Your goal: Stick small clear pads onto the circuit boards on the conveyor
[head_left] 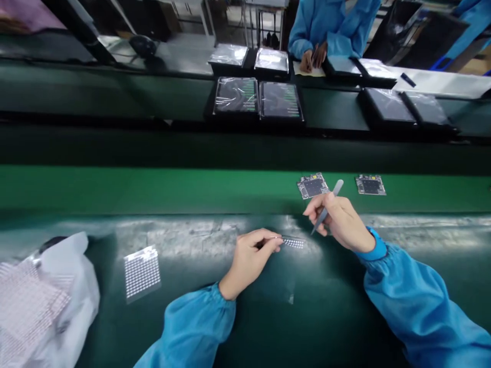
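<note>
Between the thumb and fingers of my left hand is pinched a small sheet of stickers, dark with rows of pale squares, held just over the bench. My right hand grips a pair of grey tweezers, tips slanting down to the left and apart from the sheet. Just behind my right fingers, a circuit board lies on the green strip. A second circuit board rests farther right. At the left lies a larger sticker sheet with white squares.
A white plastic bag with several patterned sheets fills the lower left. Across the green strip, black trays under clear film stand on the far bench. Opposite me a person in blue works with both hands.
</note>
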The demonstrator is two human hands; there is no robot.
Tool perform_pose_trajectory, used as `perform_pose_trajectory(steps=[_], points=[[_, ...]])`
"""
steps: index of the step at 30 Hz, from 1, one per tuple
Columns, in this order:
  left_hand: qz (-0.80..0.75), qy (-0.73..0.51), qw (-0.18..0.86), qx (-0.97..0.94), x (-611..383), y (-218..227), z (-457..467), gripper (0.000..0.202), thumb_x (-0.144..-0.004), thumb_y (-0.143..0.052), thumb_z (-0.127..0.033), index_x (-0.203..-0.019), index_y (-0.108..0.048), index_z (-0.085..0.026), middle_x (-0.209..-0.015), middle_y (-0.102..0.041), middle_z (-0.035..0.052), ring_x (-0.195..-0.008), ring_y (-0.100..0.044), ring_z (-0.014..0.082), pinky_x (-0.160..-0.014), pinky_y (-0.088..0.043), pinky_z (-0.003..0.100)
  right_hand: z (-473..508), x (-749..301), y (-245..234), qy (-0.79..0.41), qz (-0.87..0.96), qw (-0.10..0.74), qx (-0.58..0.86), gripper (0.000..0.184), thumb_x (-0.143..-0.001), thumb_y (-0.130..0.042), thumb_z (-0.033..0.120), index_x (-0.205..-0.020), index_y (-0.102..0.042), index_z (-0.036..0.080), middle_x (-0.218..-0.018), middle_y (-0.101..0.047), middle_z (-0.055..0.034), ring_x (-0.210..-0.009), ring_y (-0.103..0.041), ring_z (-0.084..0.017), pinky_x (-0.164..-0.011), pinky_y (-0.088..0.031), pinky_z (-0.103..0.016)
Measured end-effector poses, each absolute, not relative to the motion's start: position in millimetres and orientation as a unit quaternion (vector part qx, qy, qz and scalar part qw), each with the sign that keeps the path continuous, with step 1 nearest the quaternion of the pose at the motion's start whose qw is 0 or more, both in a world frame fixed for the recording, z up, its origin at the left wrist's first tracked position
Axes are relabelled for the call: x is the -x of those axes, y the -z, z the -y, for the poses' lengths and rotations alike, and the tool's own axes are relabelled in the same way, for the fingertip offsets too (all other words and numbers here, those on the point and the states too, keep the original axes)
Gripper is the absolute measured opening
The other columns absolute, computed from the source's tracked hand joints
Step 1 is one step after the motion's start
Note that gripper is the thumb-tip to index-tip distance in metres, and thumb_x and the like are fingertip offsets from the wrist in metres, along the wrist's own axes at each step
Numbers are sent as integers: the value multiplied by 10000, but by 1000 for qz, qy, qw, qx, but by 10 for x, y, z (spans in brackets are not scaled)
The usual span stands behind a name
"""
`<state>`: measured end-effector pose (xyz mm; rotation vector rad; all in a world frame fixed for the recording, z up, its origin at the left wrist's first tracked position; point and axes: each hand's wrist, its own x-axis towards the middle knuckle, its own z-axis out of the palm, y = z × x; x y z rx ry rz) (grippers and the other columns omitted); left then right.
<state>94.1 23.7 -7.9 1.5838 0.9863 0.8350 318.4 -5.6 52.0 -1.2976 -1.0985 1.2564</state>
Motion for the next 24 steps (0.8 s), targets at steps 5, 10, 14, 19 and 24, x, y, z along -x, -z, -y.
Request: perform_pose_trajectory(steps=[5, 10, 14, 19, 24], points=[[-399, -345, 530, -664, -937, 61, -234, 166, -862, -689, -233, -719, -745, -170, -620, -741, 29, -551, -669, 147, -553, -508, 230, 111, -3024, -420, -555, 419, 511, 505, 265, -772, -839, 422, -868, -736, 198, -890, -738, -57, -738, -734, -204, -719, -631, -350], [-390, -351, 525, -671, -937, 67, -239, 177, -865, -694, -218, -699, -736, -172, -631, -742, 20, -555, -663, 138, -549, -490, 222, 158, -2908, -417, -463, 493, 483, 556, 116, -792, -819, 338, -771, -811, 224, -891, -773, -73, -783, -744, -210, -714, -638, -326], [-389, -349, 523, -673, -934, 72, -234, 183, -869, -696, -226, -698, -735, -172, -627, -741, 18, -551, -665, 140, -555, -497, 227, 147, -2863, -410, -485, 474, 489, 549, 66, -775, -827, 293, -812, -819, 239, -893, -786, -59, -770, -758, -213, -703, -650, -321], [-390, -348, 521, -675, -935, 47, -239, 192, -868, -694, -247, -696, -738, -173, -617, -739, 23, -541, -661, 143, -544, -503, 232, 149, -2868, -399, -507, 450, 488, 550, 91, -748, -844, 282, -816, -814, 230, -882, -789, -61, -732, -760, -213, -682, -655, -320], [-391, -347, 519, -676, -936, 49, -241, 190, -866, -696, -239, -692, -738, -177, -620, -742, 21, -541, -667, 144, -546, -503, 233, 142, -2871, -406, -509, 459, 478, 549, 83, -749, -835, 284, -811, -816, 233, -867, -789, -59, -724, -761, -213, -671, -653, -306]])
